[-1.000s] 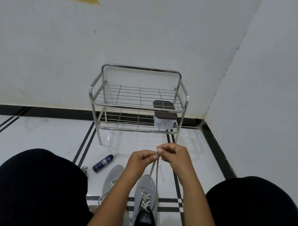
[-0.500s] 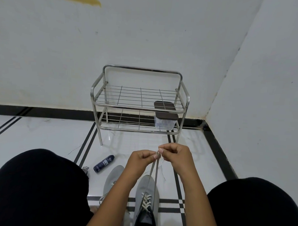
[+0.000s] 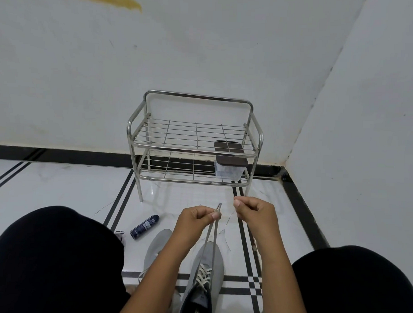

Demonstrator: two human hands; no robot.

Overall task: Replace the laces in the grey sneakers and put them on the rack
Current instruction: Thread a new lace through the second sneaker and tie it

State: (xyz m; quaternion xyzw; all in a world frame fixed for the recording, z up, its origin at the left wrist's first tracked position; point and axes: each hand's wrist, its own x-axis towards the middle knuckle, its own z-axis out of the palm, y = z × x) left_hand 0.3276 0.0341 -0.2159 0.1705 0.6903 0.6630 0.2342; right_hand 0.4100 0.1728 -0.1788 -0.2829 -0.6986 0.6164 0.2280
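The left hand (image 3: 194,218) is pinching both ends of the lace (image 3: 211,236) together, holding them up taut in its grip. The right hand (image 3: 255,212) is hovering just beside it with fingers curled; whether it is pinching anything cannot be told. Directly below the left grip, one grey sneaker (image 3: 205,273) is standing on the floor (image 3: 59,193), its pale lace criss-crossed through the eyelets, so lacing here looks nearly finished, with tying probably left. The second sneaker (image 3: 156,250) is lying just left of it, partly hidden by the forearm; its lacing is unclear. Beyond both hands, the rack (image 3: 194,142) is holding only a lidded box (image 3: 229,165), so both shoes are waiting to be shelved.
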